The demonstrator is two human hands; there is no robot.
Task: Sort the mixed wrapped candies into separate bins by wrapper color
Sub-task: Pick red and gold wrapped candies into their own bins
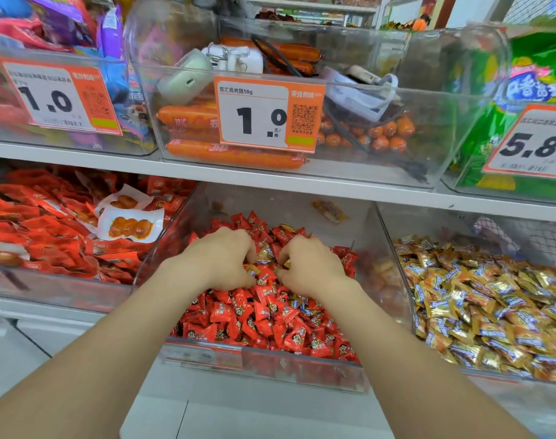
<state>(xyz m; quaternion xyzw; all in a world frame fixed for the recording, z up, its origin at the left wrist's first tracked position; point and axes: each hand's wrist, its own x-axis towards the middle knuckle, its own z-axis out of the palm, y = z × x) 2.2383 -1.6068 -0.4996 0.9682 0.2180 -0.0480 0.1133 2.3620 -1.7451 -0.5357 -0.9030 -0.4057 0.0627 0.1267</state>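
Both hands are down in the red candies (270, 321) of the middle bin (302, 365). We note the left hand (226, 258) and right hand (311, 264) close together, fingers curled inward, each pinching at the gold candies (265, 253) mixed in between them. How many pieces each holds, we cannot tell. The gold bin (492, 312) lies beyond the right hand, past the clear wall, so the right hand is nearer. We judge the next move to be a rightward carry over that wall.
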